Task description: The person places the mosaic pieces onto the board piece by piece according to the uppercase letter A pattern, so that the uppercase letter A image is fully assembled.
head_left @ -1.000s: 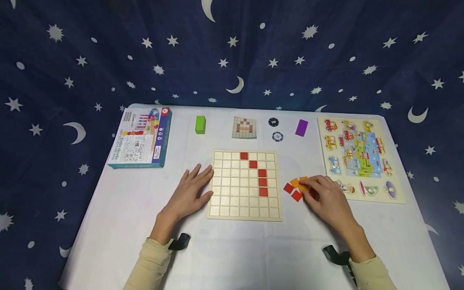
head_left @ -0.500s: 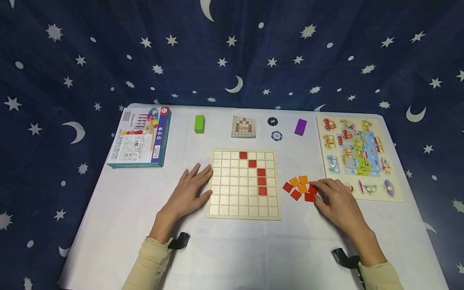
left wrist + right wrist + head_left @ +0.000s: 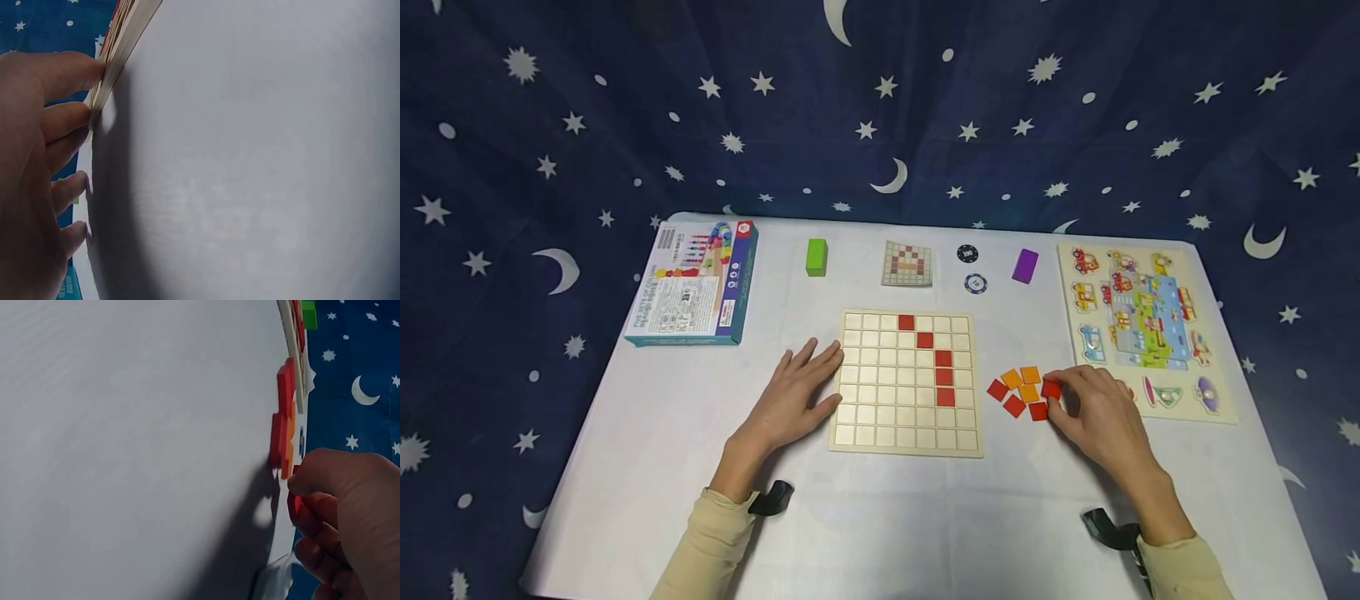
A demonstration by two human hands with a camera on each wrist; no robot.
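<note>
A dark blue cloth printed with white stars and crescent moons hangs behind and around a white desk; on the desk, to the right, lies a vehicle peg puzzle board, and at the far left a game box whose side print is too small to read; in the middle sits a wooden grid board with five red tiles set in a bent line down its squares; along the far edge stand a pattern card, a green block, a purple block and two poker chips, the black one marked 100; right of the grid board lies a small heap of red and orange tiles; the left hand rests flat with straight fingers against the board's left edge, its grip holding nothing; the right hand pinches a red tile at the heap's right side, fingers curled round it, just beside the other tiles.
</note>
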